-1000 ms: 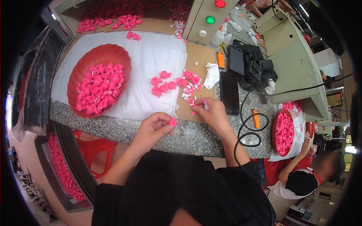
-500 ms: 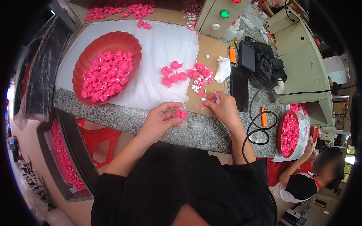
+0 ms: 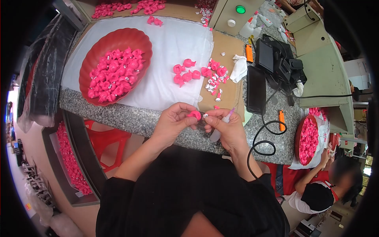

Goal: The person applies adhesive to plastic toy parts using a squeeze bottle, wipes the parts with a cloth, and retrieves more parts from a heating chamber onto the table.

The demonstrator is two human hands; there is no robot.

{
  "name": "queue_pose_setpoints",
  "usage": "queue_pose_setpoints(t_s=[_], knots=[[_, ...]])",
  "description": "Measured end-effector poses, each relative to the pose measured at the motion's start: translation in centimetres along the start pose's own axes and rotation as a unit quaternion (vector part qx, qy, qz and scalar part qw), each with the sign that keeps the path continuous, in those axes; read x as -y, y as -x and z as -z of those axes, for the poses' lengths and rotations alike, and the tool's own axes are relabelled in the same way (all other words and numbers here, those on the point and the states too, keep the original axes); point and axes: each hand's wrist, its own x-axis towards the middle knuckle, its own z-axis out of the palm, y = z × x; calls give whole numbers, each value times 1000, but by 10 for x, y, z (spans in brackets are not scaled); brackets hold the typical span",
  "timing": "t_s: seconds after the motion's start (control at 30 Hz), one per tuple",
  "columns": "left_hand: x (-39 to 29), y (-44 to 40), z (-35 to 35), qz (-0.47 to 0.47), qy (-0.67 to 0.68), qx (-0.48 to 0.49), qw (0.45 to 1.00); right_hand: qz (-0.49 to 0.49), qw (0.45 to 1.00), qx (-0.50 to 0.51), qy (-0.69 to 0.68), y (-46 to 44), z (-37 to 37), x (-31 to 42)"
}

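Observation:
My left hand (image 3: 170,121) is closed in a pinch around a hollow pink plastic piece (image 3: 194,114), held over the front edge of the counter. Facing it, my right hand (image 3: 231,132) pinches a small white-and-pink part (image 3: 205,115) between thumb and forefinger, close to the pink piece. A translucent squeeze bottle (image 3: 215,136) with a purple tip is also gripped in the right hand, partly hidden by the fingers. Beyond the hands, several loose pink pieces (image 3: 186,76) lie on white cloth, beside a pile of small white-and-pink parts (image 3: 213,83) on cardboard (image 3: 231,93).
At left, a red scalloped bowl (image 3: 83,75) holds many pink pieces. A black phone-like slab (image 3: 256,89), orange lighters (image 3: 282,120), a crumpled white tissue (image 3: 239,68) and a looping black cable (image 3: 254,152) lie at right. Another person (image 3: 316,193) sits at far right.
My right hand has left the cardboard and come toward my left hand, now with a small white-and-pink part in its fingertips. The pink piece remains in my left hand. The view has shifted slightly.

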Motion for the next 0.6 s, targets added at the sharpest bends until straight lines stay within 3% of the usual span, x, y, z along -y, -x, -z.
queue_pose_setpoints(t_s=[0.43, 0.6], knots=[[2, 4, 0, -24, -56, 0, 998, -6, 999, -10, 33, 0, -4, -9], [6, 4, 1, -43, -72, 1, 996, 24, 993, -29, 111, 0, -6, -13]])
